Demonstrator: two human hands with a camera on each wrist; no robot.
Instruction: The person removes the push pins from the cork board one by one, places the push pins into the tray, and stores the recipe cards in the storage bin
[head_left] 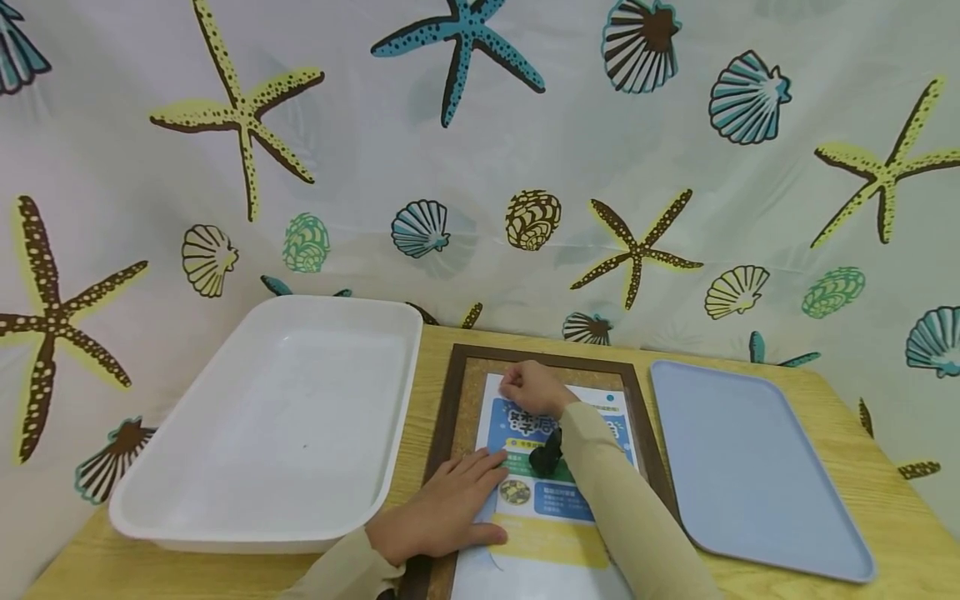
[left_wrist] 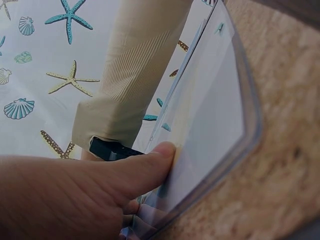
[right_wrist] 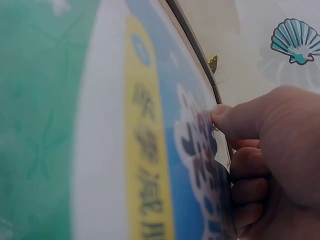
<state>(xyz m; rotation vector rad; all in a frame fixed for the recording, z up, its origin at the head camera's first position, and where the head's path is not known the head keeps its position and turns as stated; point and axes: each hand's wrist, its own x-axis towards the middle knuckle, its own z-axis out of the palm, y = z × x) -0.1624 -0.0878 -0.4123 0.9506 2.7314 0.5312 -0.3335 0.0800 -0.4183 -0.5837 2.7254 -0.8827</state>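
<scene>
A printed poster point(head_left: 551, 533) in a clear plastic sleeve point(left_wrist: 250, 140) lies on a brown-framed cork board point(head_left: 467, 392). My left hand point(head_left: 446, 508) rests on the poster's left edge with fingers spread; its thumb point(left_wrist: 162, 155) presses the sleeve in the left wrist view. At the poster's upper left, my right hand point(head_left: 536, 387) has its fingers curled, thumb and forefinger pinching together against the surface. In the right wrist view the thumb tip point(right_wrist: 220, 114) meets the sheet near its blue title area. Whatever small thing sits between those fingertips is mostly hidden.
A large white tray point(head_left: 401, 417) stands left of the board on the wooden table point(head_left: 840, 417). To the right lies a flat blue tray point(head_left: 750, 467). Behind hangs a cloth point(head_left: 487, 167) printed with starfish and shells. A dark wrist device point(head_left: 546, 454) sits on the right wrist.
</scene>
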